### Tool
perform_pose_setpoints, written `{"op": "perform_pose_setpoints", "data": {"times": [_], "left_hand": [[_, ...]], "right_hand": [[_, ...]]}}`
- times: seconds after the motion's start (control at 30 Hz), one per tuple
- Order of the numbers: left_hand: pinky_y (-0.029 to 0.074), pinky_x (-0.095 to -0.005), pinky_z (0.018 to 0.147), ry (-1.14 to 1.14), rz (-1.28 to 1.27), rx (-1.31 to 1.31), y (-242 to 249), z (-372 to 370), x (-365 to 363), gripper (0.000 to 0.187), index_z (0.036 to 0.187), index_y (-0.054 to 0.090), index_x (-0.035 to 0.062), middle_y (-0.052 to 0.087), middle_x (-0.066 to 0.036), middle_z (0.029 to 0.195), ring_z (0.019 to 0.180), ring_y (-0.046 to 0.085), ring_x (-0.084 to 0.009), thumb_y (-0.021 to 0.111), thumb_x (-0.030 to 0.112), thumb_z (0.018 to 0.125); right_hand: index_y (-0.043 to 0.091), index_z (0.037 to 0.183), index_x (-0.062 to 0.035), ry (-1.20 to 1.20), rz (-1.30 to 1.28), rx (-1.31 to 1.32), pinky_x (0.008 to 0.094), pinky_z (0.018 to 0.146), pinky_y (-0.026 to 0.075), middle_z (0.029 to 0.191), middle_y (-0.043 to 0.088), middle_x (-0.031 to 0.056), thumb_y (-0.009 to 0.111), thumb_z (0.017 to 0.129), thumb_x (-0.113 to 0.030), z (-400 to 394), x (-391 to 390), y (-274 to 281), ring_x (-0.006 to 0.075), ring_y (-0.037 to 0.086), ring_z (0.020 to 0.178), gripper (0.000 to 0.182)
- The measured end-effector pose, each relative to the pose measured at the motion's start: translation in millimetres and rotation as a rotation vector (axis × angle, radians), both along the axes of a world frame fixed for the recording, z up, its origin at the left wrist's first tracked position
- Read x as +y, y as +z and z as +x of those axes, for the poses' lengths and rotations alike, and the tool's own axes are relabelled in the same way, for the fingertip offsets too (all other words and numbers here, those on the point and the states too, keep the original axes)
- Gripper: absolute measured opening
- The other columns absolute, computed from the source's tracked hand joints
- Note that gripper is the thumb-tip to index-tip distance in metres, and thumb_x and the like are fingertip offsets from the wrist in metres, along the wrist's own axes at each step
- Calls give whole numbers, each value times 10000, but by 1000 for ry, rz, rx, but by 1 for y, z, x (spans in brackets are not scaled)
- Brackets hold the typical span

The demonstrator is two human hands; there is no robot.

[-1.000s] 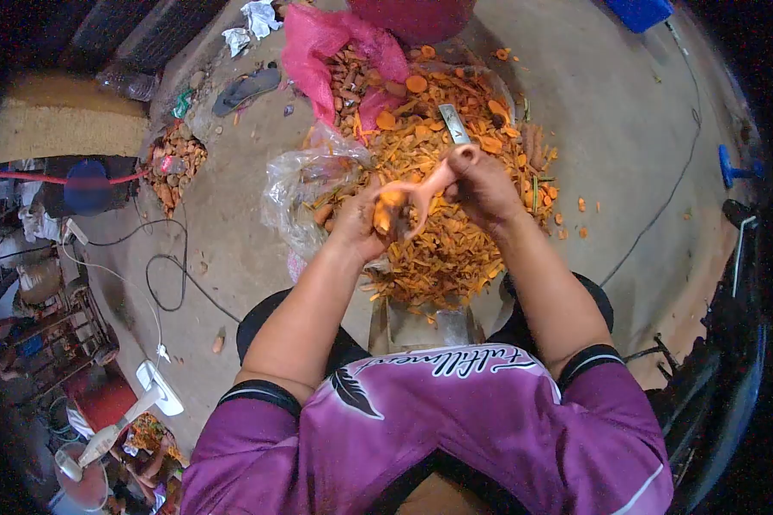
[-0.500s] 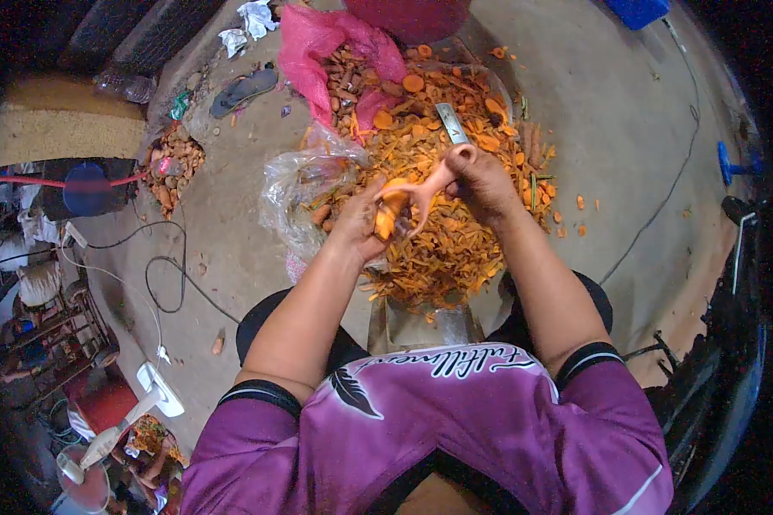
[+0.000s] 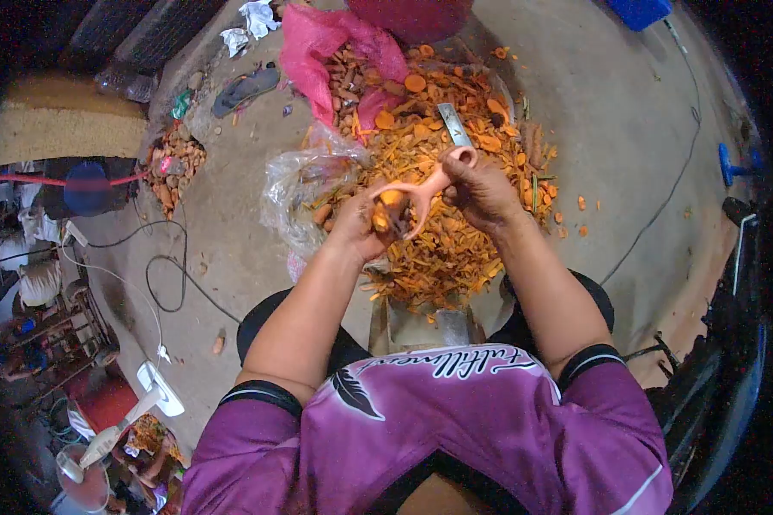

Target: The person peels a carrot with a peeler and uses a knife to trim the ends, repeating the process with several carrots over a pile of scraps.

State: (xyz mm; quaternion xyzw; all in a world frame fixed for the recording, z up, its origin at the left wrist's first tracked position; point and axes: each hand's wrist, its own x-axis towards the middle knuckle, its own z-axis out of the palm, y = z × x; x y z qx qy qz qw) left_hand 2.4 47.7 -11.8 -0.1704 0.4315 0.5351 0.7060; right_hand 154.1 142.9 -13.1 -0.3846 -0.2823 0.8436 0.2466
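A pinkish-orange peeler (image 3: 428, 192) with a Y-shaped head is held by its handle in my right hand (image 3: 483, 190), fingers wrapped round it. Its head lies over an orange root piece (image 3: 392, 206), partly peeled, that my left hand (image 3: 361, 225) grips; the fingers partly hide the piece. Beneath both hands spreads a heap of orange peelings and slices (image 3: 447, 257). A metal blade (image 3: 453, 125) lies on the heap just beyond my right hand.
A pink mesh sack (image 3: 307, 60) with roots stands behind the heap, beside a clear plastic bag (image 3: 292, 184). A red tub (image 3: 412, 19) is at the top. Left are a sandal (image 3: 245, 91), a small root pile (image 3: 176, 163) and a black cable (image 3: 183, 266).
The peeler's handle has tilted slightly, and my right thumb sits higher on it. The root piece has turned a little in my left hand, showing a darker side.
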Motion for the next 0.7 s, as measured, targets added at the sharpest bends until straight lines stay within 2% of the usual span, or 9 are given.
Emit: {"op": "perform_pose_setpoints", "data": {"times": [0.13, 0.23, 0.33, 0.37, 0.4, 0.47, 0.57, 0.7], "left_hand": [[471, -322, 585, -41, 28, -42, -9, -2, -6, 281, 935, 494, 32, 552, -97, 795, 670, 551, -193, 417, 279, 827], [477, -306, 576, -75, 20, -22, -5, 3, -2, 294, 951, 488, 24, 553, -99, 803, 670, 552, -192, 407, 281, 832], [478, -288, 549, -103, 69, 1, -7, 6, -1, 311, 959, 481, 21, 554, -96, 804, 675, 554, -186, 391, 294, 841], [478, -282, 541, -135, 92, 10, -6, 4, -3, 313, 959, 481, 21, 555, -95, 806, 677, 556, -181, 388, 297, 844], [478, -275, 533, -167, 115, 19, -5, 1, -5, 315, 959, 481, 21, 555, -94, 809, 680, 558, -176, 384, 299, 846], [479, -270, 530, -192, 180, -24, -19, -5, -7, 318, 968, 476, 22, 556, -94, 813, 680, 561, -173, 386, 302, 846], [482, -272, 541, -162, 185, -28, -21, -7, -6, 312, 970, 478, 27, 558, -89, 817, 684, 563, -169, 395, 301, 844], [484, -296, 559, -130, 188, 17, -4, -3, -5, 312, 971, 481, 37, 560, -84, 825, 709, 561, -171, 405, 309, 840]], "right_hand": [[485, 850, -71, 43, -12, -5, 191, 461, 399, 706, 497, 2, 618, 723, -202, -2, -4, 3, 77, 479, 562, 226], [488, 831, -67, 89, 23, -36, 214, 459, 428, 676, 509, 22, 610, 725, -199, 1, -4, 1, 98, 487, 509, 209], [494, 815, -62, -22, 127, -153, 215, 460, 425, 685, 517, 22, 615, 715, -178, 9, 13, -13, 95, 487, 523, 196], [499, 802, -64, -131, 210, -147, 218, 450, 416, 671, 523, 20, 609, 714, -155, 13, 24, -23, 92, 486, 520, 167], [503, 801, -70, -152, 325, -310, 217, 449, 409, 647, 522, 14, 599, 726, -153, 19, 31, -16, 86, 482, 513, 147], [506, 801, -77, -281, 209, -271, 217, 453, 411, 622, 513, 10, 594, 733, -151, 37, 46, -35, 84, 479, 512, 133], [504, 807, -79, -251, 200, -197, 218, 455, 413, 636, 510, 7, 593, 738, -160, 31, 39, -23, 87, 478, 519, 139], [490, 835, -78, -97, 39, -14, 217, 458, 419, 709, 508, 15, 605, 729, -195, 10, 16, -3, 95, 483, 540, 196]]}}
